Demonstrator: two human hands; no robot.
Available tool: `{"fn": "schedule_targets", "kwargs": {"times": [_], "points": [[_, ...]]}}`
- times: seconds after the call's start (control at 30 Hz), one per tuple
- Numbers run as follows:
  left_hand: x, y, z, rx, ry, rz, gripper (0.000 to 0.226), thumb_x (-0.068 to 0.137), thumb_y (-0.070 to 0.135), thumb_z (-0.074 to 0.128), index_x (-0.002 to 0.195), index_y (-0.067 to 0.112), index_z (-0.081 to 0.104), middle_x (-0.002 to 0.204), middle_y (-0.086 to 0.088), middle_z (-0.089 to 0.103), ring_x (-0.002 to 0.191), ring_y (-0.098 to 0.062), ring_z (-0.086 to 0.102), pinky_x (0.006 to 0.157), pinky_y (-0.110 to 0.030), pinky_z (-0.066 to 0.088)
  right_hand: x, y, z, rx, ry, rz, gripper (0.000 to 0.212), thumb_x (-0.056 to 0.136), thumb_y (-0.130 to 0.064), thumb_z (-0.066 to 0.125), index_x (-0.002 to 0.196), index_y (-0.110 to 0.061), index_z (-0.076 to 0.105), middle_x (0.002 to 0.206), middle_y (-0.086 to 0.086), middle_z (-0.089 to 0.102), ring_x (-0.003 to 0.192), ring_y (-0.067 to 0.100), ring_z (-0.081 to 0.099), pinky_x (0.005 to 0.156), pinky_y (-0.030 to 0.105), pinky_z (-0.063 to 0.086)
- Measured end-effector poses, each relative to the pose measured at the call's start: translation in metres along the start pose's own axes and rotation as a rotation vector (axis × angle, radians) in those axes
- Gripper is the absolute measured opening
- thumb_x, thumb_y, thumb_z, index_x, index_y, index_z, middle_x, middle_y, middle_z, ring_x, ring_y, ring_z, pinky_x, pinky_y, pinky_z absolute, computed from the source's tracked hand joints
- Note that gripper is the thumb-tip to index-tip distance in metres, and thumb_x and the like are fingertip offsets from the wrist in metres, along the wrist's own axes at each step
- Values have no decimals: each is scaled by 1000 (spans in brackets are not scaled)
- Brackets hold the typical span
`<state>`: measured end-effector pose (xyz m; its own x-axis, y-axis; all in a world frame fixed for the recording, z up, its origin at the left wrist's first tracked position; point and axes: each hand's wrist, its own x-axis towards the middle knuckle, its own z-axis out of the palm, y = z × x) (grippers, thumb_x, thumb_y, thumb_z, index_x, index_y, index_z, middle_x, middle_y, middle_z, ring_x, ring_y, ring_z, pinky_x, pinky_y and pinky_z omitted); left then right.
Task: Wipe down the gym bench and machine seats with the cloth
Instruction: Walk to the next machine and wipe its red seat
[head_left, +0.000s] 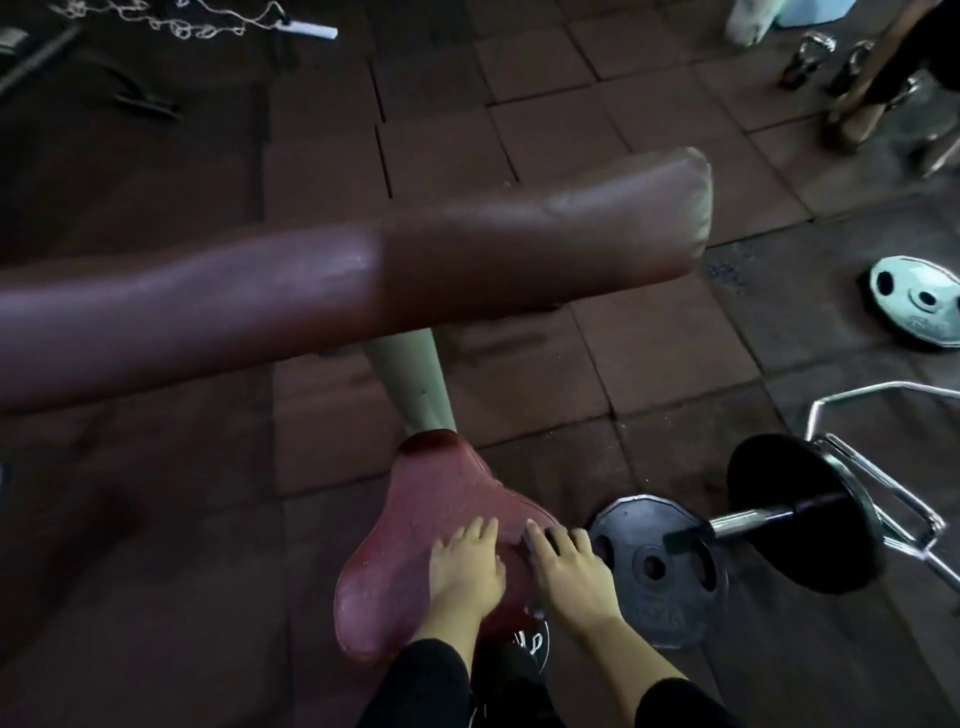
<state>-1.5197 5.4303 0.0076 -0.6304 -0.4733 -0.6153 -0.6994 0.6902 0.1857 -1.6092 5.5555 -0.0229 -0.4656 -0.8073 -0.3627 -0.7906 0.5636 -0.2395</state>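
While I lean over the red saddle-shaped seat at the bottom centre of the frame, my left hand lies flat on its padding, fingers straight. My right hand rests at the seat's right edge, fingers spread over a small grey strip of what may be the cloth; whether I am gripping it I cannot tell. Above, the long brown pad crosses the middle of the frame on a pale post. A dark weight plate lies lower right, beside a loaded bar.
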Motion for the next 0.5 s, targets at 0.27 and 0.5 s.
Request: {"fn": "schedule_targets", "kwargs": {"times": [0.27,0.5], "points": [[10,-34,67,-45,65,10,59,100,29,40,154,26,16,162,5,8,147,-13,13,117,-42,18,11,-2,69,-77,179,-47,53,92,-40,33,142,-26,42,144,3,48,131,27,44,105,48,27],[16,-55,104,-16,209,89,57,101,32,32,154,29,11,163,8,-2,149,-9,-2,120,-49,3,31,4,81,-22,152,-121,70,78,-41,41,147,-33,33,154,0,31,143,29,26,114,50,21]]}}
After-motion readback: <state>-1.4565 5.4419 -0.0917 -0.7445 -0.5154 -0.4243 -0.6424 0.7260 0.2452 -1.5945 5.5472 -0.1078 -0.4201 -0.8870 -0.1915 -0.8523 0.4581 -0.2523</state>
